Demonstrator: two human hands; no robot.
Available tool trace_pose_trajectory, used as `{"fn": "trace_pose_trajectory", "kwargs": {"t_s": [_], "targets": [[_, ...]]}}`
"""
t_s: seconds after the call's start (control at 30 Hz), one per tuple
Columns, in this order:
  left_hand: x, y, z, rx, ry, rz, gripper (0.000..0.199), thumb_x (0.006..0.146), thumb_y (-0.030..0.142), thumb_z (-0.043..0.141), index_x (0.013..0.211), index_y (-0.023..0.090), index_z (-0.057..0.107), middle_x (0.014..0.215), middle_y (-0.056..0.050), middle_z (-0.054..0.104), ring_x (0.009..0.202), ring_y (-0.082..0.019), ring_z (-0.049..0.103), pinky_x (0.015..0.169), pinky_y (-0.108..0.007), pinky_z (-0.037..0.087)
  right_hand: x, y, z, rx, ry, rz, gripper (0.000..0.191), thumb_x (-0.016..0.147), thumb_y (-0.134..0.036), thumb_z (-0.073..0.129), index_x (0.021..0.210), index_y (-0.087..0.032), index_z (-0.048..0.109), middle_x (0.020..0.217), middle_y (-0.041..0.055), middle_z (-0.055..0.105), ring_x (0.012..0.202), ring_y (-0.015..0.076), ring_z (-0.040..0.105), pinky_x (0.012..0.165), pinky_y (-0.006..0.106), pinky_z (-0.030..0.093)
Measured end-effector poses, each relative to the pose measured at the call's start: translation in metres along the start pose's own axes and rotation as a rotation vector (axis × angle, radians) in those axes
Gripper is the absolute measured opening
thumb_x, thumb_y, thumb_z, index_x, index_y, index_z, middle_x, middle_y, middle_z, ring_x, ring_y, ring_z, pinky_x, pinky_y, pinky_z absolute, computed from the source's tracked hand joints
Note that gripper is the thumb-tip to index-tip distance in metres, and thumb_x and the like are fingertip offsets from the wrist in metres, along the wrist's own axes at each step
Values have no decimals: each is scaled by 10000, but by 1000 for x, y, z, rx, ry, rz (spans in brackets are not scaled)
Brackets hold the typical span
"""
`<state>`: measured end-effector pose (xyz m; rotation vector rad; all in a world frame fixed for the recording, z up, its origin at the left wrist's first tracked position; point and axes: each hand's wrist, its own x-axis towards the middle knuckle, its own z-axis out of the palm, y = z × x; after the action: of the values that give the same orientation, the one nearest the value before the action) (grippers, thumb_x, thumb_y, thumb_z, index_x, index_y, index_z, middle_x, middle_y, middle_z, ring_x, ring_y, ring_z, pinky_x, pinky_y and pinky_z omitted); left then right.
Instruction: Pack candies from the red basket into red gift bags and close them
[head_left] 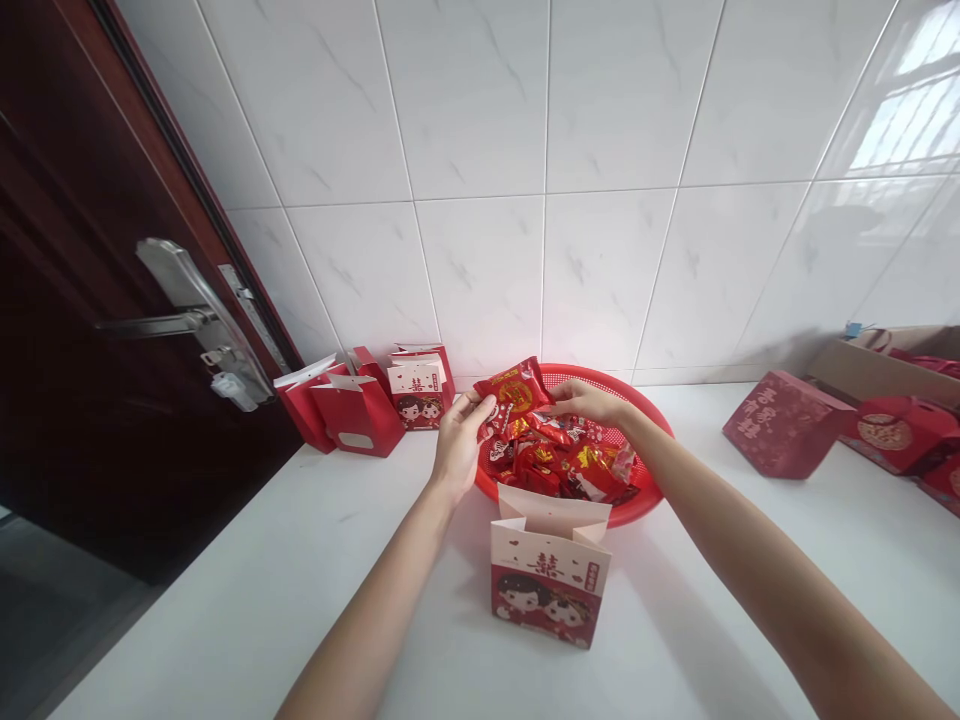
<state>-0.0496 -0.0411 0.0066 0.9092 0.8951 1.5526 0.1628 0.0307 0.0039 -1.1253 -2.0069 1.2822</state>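
Note:
Held over the near side of a red plastic basket [658, 470] is a shiny red snack packet [517, 388] with gold print. My left hand [461, 435] is closed on its left side, thumb on top. Fingers of my right hand [589, 402] pinch at the packet's right corner, over the basket. Several red and gold wrapped sweets [551, 460] lie heaped in the basket. Just in front of it stands an upright paper gift box [551, 590], cream and red with two cartoon figures, its top flaps open. The inside of the box is mostly hidden.
Several red gift boxes [360, 415] stand by the wall at the left, beside a dark door [67, 250] with a metal handle. On the right a dark red box [780, 425] leans near a cardboard carton [862, 365] and more red boxes [900, 435]. All rest on a white table [300, 590].

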Motion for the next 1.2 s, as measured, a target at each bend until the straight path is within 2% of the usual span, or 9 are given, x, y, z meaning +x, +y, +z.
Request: {"fn": "trace_pose_trajectory", "kwargs": {"t_s": [0.13, 0.3, 0.47, 0.57, 0.7, 0.83, 0.93, 1.07, 1.2], "targets": [[0, -1, 0, 9, -14, 15, 420, 446, 382, 915, 683, 181, 632, 716, 44, 624, 681, -82, 562, 585, -164, 411, -1, 1, -1, -10, 37, 8, 255, 659, -345, 810, 671, -148, 649, 643, 9, 636, 600, 135, 562, 566, 281, 417], [3, -7, -4, 34, -42, 55, 394, 502, 395, 907, 692, 180, 638, 738, 42, 634, 715, -92, 570, 664, -188, 444, -15, -18, 0, 243, 240, -138, 282, 860, -375, 630, 1074, -193, 654, 1091, 70, 700, 902, 167, 669, 791, 319, 554], [1, -10, -3, 152, -153, 136, 319, 659, 423, 830, 836, 183, 717, 845, -12, 712, 821, -152, 630, 787, -255, 486, -45, -51, 29, 222, 215, -219, 430, 843, -411, 741, 1214, -219, 638, 1159, 89, 699, 1021, 221, 679, 840, 376, 594], [-6, 10, -3, 266, -233, 177, 311, 694, 391, 790, 916, 180, 741, 875, -34, 724, 819, -162, 634, 757, -258, 489, -65, -64, 47, 216, 277, -327, 360, 842, -368, 740, 1143, -186, 662, 1105, 97, 723, 986, 230, 699, 821, 386, 604], [-23, 60, -12, 387, -255, 236, 204, 635, 237, 739, 834, 195, 723, 659, 32, 626, 557, -96, 506, 538, -210, 395, -100, -81, 49, 284, 434, -391, 292, 856, -313, 716, 1108, -178, 657, 981, 73, 740, 890, 203, 710, 737, 332, 589], [-47, 98, -25, 865, -612, 145, 125, 725, 251, 655, 752, 197, 765, 571, 22, 588, 445, -87, 400, 427, -228, 291, -134, -102, 46, 33, 365, -379, 109, 845, -214, 683, 948, -184, 662, 848, 37, 704, 735, 160, 654, 629, 281, 522], [-61, 101, -24, 1143, -851, 27, 173, 814, 301, 619, 795, 223, 772, 527, 39, 510, 434, -96, 356, 413, -244, 246, -147, -112, 52, -275, 239, -333, 106, 853, -139, 617, 930, -192, 667, 779, 7, 665, 665, 129, 580, 588, 254, 456], [-66, 88, -15, 1297, -899, 62, 318, 838, 278, 566, 543, 206, 473, 503, 48, 317, 442, -100, 296, 430, -269, 192, -147, -114, 67, -545, 193, -302, 203, 866, -103, 549, 998, -204, 665, 767, -4, 658, 637, 122, 533, 552, 241, 390], [-65, 79, -12, 1306, -837, 112, 371, 788, 247, 573, 531, 208, 309, 509, 42, 260, 455, -111, 279, 456, -295, 167, -144, -113, 74, -638, 222, -270, 256, 884, -95, 500, 1041, -226, 654, 780, 5, 670, 624, 134, 547, 545, 250, 357]]}}
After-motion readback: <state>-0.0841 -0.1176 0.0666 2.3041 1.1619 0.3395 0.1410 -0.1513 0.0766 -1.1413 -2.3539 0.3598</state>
